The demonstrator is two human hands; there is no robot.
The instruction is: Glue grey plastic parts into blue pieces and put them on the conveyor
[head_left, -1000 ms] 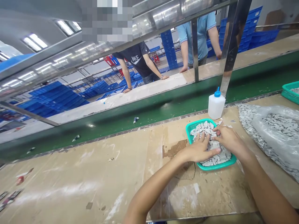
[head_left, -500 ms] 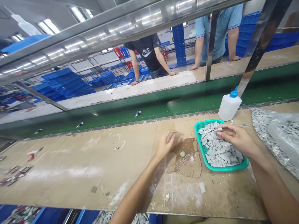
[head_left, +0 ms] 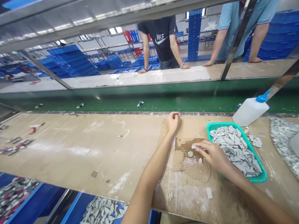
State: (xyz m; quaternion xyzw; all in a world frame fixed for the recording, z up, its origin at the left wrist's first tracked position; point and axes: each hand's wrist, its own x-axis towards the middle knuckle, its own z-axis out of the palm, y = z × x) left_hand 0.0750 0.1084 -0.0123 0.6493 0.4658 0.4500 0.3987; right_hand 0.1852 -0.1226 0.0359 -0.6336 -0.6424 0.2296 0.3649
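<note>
My right hand pinches a small whitish-grey piece between thumb and fingertips. It is held over a torn, wet-looking cardboard scrap, just above a small round cap-like disc. Beside that hand stands a green plastic basket heaped with flat grey pieces. My left hand is closed, its fingers curled together at the bench's far edge by the green belt. Whatever those fingers hold, if anything, is too small to make out.
Behind the basket stands a white squeeze bottle with a blue nozzle. A clear bag of grey pieces lies at right. Small assembled parts sit on the green belt. Two people lean on the opposite bench. Blue bins with pieces stand below.
My right hand has left the basket and moved left with a grey piece, over the cardboard scrap. My left hand has moved away towards the belt. The camera view has shifted.
</note>
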